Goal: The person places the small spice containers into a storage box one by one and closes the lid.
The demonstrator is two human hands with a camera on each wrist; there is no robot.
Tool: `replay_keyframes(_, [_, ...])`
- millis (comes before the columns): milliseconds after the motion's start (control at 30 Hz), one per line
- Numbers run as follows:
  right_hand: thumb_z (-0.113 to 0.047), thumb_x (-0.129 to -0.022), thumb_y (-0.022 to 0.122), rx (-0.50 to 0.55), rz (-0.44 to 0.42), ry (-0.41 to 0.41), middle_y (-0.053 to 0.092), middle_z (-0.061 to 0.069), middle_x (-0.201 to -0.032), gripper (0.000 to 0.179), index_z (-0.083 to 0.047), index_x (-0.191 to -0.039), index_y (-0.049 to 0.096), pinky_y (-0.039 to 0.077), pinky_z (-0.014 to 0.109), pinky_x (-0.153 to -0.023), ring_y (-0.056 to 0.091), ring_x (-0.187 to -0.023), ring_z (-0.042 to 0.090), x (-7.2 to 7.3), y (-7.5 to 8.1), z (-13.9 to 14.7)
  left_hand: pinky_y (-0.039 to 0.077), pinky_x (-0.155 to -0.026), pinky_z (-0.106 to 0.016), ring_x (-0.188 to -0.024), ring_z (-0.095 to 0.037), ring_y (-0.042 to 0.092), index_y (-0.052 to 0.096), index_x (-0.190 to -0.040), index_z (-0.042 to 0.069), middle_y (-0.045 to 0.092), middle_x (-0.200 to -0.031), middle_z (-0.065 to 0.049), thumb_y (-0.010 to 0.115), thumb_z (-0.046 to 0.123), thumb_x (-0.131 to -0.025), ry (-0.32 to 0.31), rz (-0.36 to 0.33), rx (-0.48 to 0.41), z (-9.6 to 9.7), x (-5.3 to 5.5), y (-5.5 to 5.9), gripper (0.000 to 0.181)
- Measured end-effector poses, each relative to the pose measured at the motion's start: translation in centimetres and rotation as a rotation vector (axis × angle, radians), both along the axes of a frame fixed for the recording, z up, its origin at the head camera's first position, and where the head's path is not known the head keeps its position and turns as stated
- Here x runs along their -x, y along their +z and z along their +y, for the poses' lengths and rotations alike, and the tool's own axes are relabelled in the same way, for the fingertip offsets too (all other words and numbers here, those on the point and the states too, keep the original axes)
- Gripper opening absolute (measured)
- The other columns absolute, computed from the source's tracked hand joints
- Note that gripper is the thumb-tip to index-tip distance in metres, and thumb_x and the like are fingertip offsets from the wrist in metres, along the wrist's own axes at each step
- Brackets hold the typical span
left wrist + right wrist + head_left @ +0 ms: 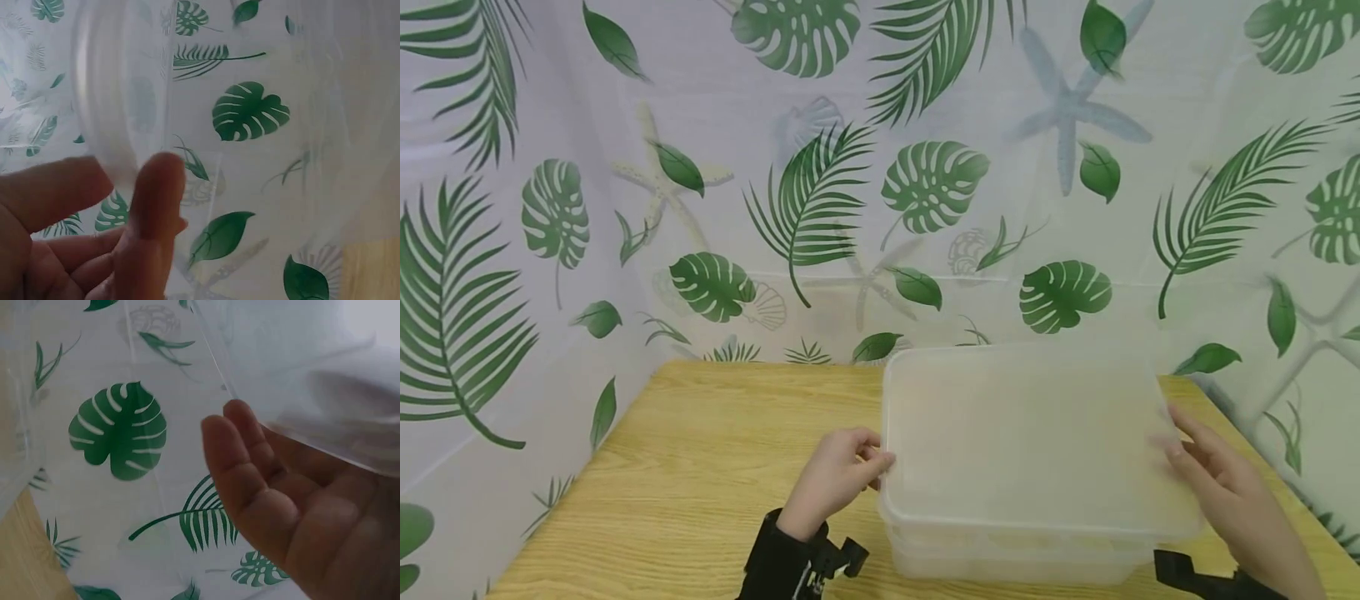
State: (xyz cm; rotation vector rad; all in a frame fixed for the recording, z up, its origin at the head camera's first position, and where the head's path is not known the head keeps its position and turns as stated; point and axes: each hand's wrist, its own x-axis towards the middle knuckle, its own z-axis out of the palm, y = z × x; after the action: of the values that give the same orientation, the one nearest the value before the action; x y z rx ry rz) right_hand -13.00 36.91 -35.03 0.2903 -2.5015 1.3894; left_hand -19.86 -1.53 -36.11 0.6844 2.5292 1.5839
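Observation:
A translucent plastic lid (pixel 1015 433) lies tilted over a translucent storage box (pixel 1015 568), its far side higher than the near one. Whether the lid's near edge touches the box cannot be told. My left hand (pixel 835 475) pinches the lid's left edge between thumb and fingers; the left wrist view shows the thick curved rim (pixel 103 81) at the fingertips. At the lid's right edge my right hand (pixel 1225 483) grips with the thumb on top. In the right wrist view its fingers (pixel 228 447) are bent at the lid's edge. Faint pale shapes show through the box wall.
A wood-grain table (pixel 715 467) lies under the box and stretches to the left. Behind and on both sides hangs a white sheet (pixel 850 183) printed with green leaves, shells and starfish. Black wrist mounts (pixel 790 554) sit close to the box's near corners.

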Motion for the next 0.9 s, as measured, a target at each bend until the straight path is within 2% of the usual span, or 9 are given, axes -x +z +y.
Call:
replay_keyframes(33, [-0.015, -0.097, 0.036, -0.071, -0.010, -0.011, 0.033, 0.002, -0.131, 0.052, -0.004, -0.142, 0.012, 0.046, 0.013, -0.068, 0.044, -0.096, -0.013, 0.2, -0.2, 0.1, 0.048, -0.052, -0.025, -0.054, -0.014, 0.059, 0.061, -0.095, -0.004, 0.059, -0.067, -0.001, 0.060, 0.012, -0.084, -0.005, 0.001, 0.025, 0.1, 0.2, -0.3, 0.020])
replay_keyframes(167, [-0.020, -0.097, 0.037, -0.163, -0.080, 0.001, 0.034, 0.017, -0.132, 0.053, -0.001, -0.141, 0.014, 0.048, 0.021, -0.066, 0.042, -0.094, -0.013, 0.9, -1.2, 0.5, 0.048, -0.052, -0.027, -0.054, -0.016, 0.060, 0.063, -0.088, -0.002, 0.062, -0.066, -0.002, 0.062, 0.012, -0.082, -0.032, -0.047, 0.071, 0.1, 1.1, -1.4, 0.015])
replay_keyframes(267, [-0.026, -0.096, 0.038, -0.223, -0.186, 0.022, 0.028, 0.029, -0.133, 0.056, 0.001, -0.140, 0.015, 0.049, 0.033, -0.070, 0.047, -0.104, 0.009, 1.4, -1.9, 1.0, 0.049, -0.053, -0.028, -0.056, -0.022, 0.061, 0.064, -0.081, 0.000, 0.061, -0.065, -0.003, 0.063, 0.013, -0.082, -0.059, -0.114, 0.084, 0.1, 1.6, -2.1, 0.013])
replay_keyframes(333, [-0.027, -0.096, 0.040, -0.258, -0.234, 0.050, 0.024, 0.031, -0.135, 0.058, 0.003, -0.140, 0.015, 0.047, 0.043, -0.073, 0.044, -0.110, 0.028, 1.6, -2.4, 1.4, 0.048, -0.052, -0.027, -0.058, -0.026, 0.061, 0.064, -0.076, 0.002, 0.060, -0.062, -0.003, 0.064, 0.014, -0.081, -0.072, -0.148, 0.099, 0.1, 1.8, -2.5, 0.013])
replay_keyframes(400, [-0.025, -0.095, 0.043, -0.272, -0.257, 0.084, 0.023, 0.033, -0.135, 0.059, 0.005, -0.139, 0.016, 0.045, 0.048, -0.073, 0.038, -0.108, 0.046, 1.9, -2.9, 1.7, 0.047, -0.052, -0.027, -0.059, -0.029, 0.061, 0.064, -0.073, 0.003, 0.059, -0.059, -0.004, 0.064, 0.014, -0.081, -0.081, -0.166, 0.111, 0.2, 2.0, -2.8, 0.014])
replay_keyframes(600, [-0.022, -0.093, 0.047, -0.281, -0.314, 0.160, 0.022, 0.035, -0.133, 0.061, 0.009, -0.137, 0.017, 0.045, 0.042, -0.072, 0.039, -0.107, 0.047, 2.5, -4.2, 2.3, 0.046, -0.049, -0.026, -0.056, -0.030, 0.060, 0.063, -0.068, 0.003, 0.057, -0.054, -0.005, 0.065, 0.015, -0.080, -0.090, -0.170, 0.143, 0.3, 2.0, -3.3, 0.017])
replay_keyframes(900, [-0.026, -0.093, 0.045, -0.166, -0.457, 0.198, 0.011, 0.035, -0.137, 0.066, 0.007, -0.139, 0.011, 0.040, 0.051, -0.080, 0.029, -0.113, 0.052, 3.1, -5.1, 2.5, 0.047, -0.050, -0.027, -0.058, -0.030, 0.061, 0.063, -0.066, 0.005, 0.057, -0.052, -0.004, 0.066, 0.017, -0.079, -0.071, -0.176, 0.191, 0.3, 2.0, -3.4, 0.018])
